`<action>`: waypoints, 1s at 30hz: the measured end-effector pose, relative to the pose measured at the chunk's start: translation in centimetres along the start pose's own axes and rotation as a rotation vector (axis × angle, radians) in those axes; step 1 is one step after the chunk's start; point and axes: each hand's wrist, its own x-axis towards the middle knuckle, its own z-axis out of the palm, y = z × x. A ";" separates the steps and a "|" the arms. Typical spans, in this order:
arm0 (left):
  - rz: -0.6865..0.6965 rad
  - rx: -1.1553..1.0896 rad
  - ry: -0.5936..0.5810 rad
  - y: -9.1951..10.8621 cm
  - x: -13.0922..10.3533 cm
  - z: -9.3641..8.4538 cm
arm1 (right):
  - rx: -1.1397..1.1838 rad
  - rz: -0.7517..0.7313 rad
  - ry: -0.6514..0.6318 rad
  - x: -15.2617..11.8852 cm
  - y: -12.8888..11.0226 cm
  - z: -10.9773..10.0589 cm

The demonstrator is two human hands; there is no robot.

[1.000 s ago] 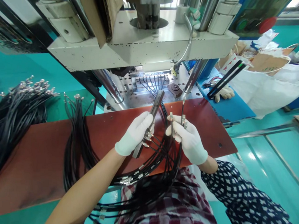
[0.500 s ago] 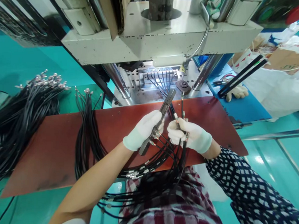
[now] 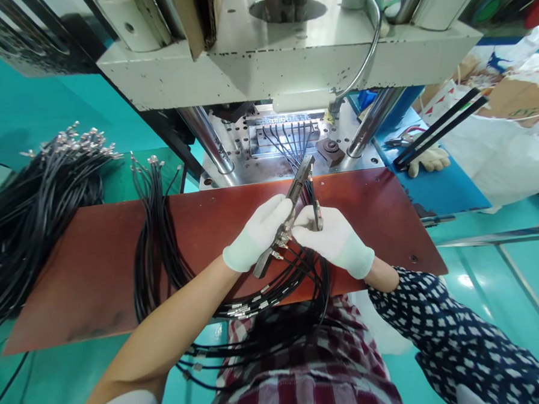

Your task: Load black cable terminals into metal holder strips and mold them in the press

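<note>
My gloved left hand (image 3: 265,229) is closed round a long dark metal bar (image 3: 301,179), held slanting above the board. Metal cable ends (image 3: 280,242) sit along the bar's lower half, with black cables running down from them. My gloved right hand (image 3: 332,238) is closed on black cables (image 3: 316,214) with metal ends, its fingertips against the bar or very near it. The exact grip is hidden behind the fingers. A curved bundle of black cables with white tags (image 3: 248,307) hangs over the board's front edge into my lap.
A brown-red board (image 3: 96,259) spans the front of a press (image 3: 263,76). In the press, a metal fixture (image 3: 284,138) holds several cables. Cable bundles (image 3: 158,244) lie left. At right, a blue surface (image 3: 453,186) carries black bars (image 3: 441,129) and a glove (image 3: 430,159).
My right hand has moved left to the bar, bringing the cables it holds closer. My left hand keeps its hold on the bar. The view has shifted slightly.
</note>
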 end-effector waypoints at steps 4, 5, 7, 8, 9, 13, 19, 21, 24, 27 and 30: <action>0.005 0.126 0.013 0.4 -0.2 0.3 | -0.062 -0.007 0.064 -0.3 -0.4 0.5; 0.009 0.171 0.026 0.4 -0.3 0.5 | -0.047 -0.002 0.061 -0.4 -0.4 0.7; 0.019 0.240 0.074 0.4 -0.4 0.7 | -0.014 0.017 0.065 -0.4 -0.2 0.8; 0.022 0.253 0.100 0.3 -0.4 0.8 | 0.004 0.023 0.071 -0.3 0.0 0.8; 0.020 0.248 0.118 0.3 -0.4 0.8 | 0.021 0.019 0.069 -0.3 0.1 0.7; -0.054 0.078 0.055 0.4 -0.4 0.6 | 0.083 -0.004 -0.103 0.0 0.7 -1.1; -0.150 -0.183 -0.049 0.1 -0.2 0.1 | 0.095 0.026 -0.140 -1.7 1.2 -4.8; -0.125 -0.185 -0.039 0.0 -0.1 0.0 | 0.093 0.073 -0.218 -2.7 1.4 -5.1; -0.106 -0.177 -0.023 -0.1 0.0 -0.2 | 0.061 0.126 -0.274 -3.9 1.7 -4.7; -0.098 -0.095 -0.020 -0.1 0.1 -0.6 | 0.168 0.128 -0.174 -4.1 2.2 -4.1; -0.084 0.004 -0.083 0.0 0.1 -0.8 | 0.323 0.183 -0.041 -3.6 2.6 -3.2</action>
